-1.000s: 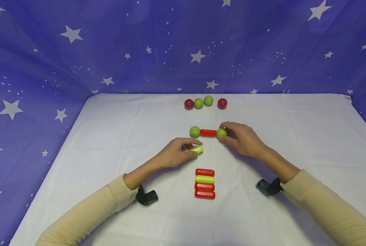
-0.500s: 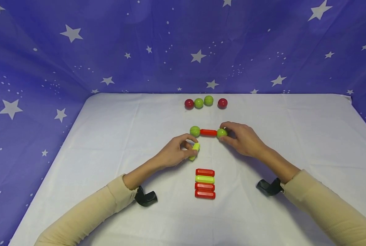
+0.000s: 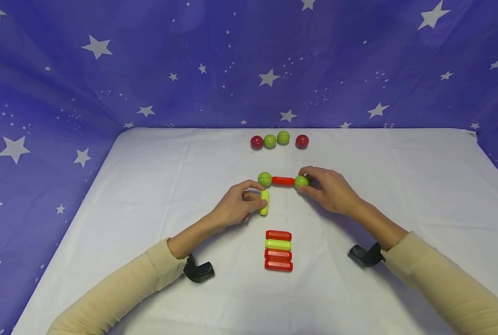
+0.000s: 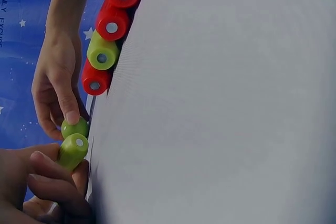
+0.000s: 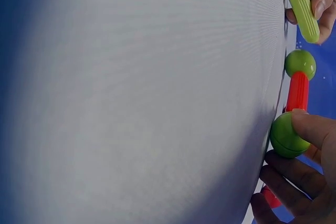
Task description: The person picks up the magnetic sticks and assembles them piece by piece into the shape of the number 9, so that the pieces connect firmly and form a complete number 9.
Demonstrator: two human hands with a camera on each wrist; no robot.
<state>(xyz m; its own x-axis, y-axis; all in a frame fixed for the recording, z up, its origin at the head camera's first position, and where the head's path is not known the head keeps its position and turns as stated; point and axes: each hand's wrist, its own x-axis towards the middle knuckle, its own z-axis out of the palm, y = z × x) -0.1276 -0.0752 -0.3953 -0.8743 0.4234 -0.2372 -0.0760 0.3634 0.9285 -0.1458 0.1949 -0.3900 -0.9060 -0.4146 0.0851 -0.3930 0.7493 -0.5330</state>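
Note:
My left hand point(image 3: 236, 204) pinches a yellow-green magnetic rod point(image 3: 264, 203), which points away from me just below the left green ball point(image 3: 265, 179). In the left wrist view the rod's near end shows a round metal disc point(image 4: 80, 142). A red rod point(image 3: 283, 181) joins that left ball to a right green ball point(image 3: 301, 182), all lying on the cloth. My right hand point(image 3: 330, 190) grips the right ball between thumb and fingers. From the right wrist view, the yellow-green rod point(image 5: 303, 14) stands apart from the left ball point(image 5: 301, 65); whether they touch is unclear from the head view.
Nearer me lies a stack of rods side by side: red ones point(image 3: 279, 265) and one yellow-green rod point(image 3: 279, 244). Toward the back edge sit two red balls, one at the left point(image 3: 256, 142), and two green balls point(image 3: 270, 141). Dark wrist mounts point(image 3: 198, 270) hang below both sleeves.
The yellow-green rod has turned in my left hand from lying nearly sideways to pointing away from me, and moved slightly left. My right hand has kept its hold on the ball.

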